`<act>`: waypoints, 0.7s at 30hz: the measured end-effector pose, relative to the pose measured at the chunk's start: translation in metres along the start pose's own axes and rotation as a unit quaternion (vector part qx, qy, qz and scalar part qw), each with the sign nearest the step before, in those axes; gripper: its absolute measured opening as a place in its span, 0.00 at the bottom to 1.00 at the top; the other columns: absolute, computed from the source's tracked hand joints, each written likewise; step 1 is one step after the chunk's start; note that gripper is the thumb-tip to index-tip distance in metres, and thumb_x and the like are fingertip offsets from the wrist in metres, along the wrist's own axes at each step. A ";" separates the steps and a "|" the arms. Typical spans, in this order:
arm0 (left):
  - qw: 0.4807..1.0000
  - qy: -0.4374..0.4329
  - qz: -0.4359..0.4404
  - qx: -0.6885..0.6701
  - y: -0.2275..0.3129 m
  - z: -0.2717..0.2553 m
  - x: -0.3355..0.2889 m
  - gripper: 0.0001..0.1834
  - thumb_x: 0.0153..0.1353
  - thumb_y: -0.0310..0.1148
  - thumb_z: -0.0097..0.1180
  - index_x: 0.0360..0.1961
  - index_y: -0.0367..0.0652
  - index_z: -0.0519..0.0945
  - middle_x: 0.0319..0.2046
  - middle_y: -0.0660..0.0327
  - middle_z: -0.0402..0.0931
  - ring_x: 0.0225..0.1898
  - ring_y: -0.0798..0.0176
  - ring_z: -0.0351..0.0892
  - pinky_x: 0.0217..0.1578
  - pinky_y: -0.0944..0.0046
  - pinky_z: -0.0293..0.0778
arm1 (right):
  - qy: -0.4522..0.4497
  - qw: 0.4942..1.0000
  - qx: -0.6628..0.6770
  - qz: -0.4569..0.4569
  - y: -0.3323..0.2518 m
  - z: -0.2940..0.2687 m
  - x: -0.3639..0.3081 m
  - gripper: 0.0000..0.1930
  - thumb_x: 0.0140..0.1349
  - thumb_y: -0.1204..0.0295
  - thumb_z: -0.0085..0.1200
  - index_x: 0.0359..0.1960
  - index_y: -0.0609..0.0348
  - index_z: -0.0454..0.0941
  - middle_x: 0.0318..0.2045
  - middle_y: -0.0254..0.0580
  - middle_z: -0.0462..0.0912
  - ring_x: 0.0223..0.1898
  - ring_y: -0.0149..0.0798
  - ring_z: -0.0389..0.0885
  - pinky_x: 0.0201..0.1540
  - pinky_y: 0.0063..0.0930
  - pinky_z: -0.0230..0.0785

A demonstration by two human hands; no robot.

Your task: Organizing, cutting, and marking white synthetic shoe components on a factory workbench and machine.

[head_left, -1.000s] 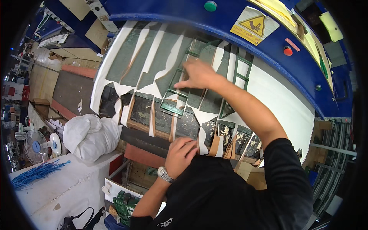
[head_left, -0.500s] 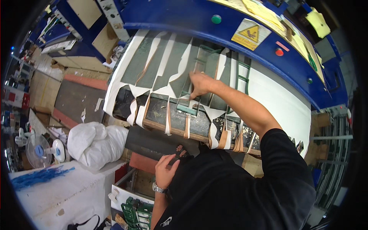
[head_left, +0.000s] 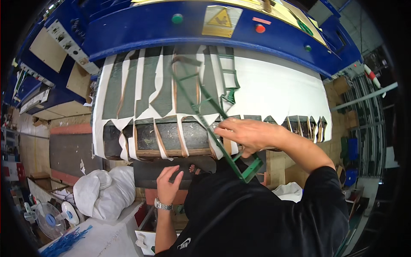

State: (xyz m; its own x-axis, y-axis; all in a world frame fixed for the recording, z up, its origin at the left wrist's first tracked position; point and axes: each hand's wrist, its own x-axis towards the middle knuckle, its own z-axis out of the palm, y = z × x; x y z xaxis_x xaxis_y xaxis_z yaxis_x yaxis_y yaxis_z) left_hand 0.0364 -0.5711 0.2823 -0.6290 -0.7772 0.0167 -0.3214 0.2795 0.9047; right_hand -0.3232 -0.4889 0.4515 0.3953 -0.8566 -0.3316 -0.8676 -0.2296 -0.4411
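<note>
My right hand [head_left: 253, 133] grips a long green ladder-like cutting die [head_left: 209, 130] with crossbars. The die hangs tilted over the front edge of the bench, its near end by my black shirt. White sheet material [head_left: 278, 85] covers the bench, with long shapes cut out of it. A second green cutting die [head_left: 230, 95] lies on the sheet, close to the blue machine. Low at the left, my left hand [head_left: 168, 184] is held in the air, fingers curved and apart, with nothing in it.
Across the far side runs a blue press [head_left: 158, 36] with a green button [head_left: 177, 18] and a red button [head_left: 260, 28]. Brown-edged strips droop over the bench's front. A white sack [head_left: 102, 195] and a fan [head_left: 50, 219] are at the left.
My right hand has lifted the cutting die off the sheet and brought it toward me. My view has shifted to the right. The left hand remains empty.
</note>
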 end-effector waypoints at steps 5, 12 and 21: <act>0.999 -0.042 0.031 0.011 0.023 0.025 0.035 0.14 0.63 0.26 0.71 0.49 0.35 0.87 0.44 0.51 0.86 0.45 0.51 0.88 0.47 0.60 0.81 | 0.019 0.990 0.003 0.139 0.024 0.027 -0.102 0.57 0.39 0.71 0.82 0.73 0.66 0.60 0.67 0.55 0.70 0.68 0.58 0.71 0.70 0.45 0.71; 0.992 -0.105 0.063 0.007 0.069 0.098 0.074 0.14 0.63 0.27 0.70 0.50 0.35 0.87 0.43 0.52 0.86 0.43 0.52 0.88 0.46 0.60 0.81 | 0.038 0.962 0.026 0.270 0.126 0.062 -0.157 0.61 0.38 0.63 0.82 0.74 0.70 0.58 0.64 0.59 0.70 0.64 0.61 0.72 0.66 0.46 0.72; 0.994 -0.087 0.020 0.056 0.117 0.171 0.089 0.11 0.65 0.29 0.69 0.46 0.38 0.88 0.42 0.49 0.87 0.44 0.44 0.87 0.46 0.53 0.82 | 0.037 0.963 0.000 0.268 0.253 0.054 -0.160 0.48 0.49 0.52 0.77 0.67 0.67 0.68 0.59 0.57 0.76 0.62 0.61 0.77 0.59 0.51 0.77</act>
State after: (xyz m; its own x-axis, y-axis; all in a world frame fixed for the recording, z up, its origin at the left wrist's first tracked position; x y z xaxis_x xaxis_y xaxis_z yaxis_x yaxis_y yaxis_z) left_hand -0.1782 -0.5107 0.3166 -0.7531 -0.6572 -0.0308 -0.3643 0.3777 0.8512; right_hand -0.5896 -0.3846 0.3477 -0.1317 -0.8825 -0.4515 -0.9407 0.2549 -0.2240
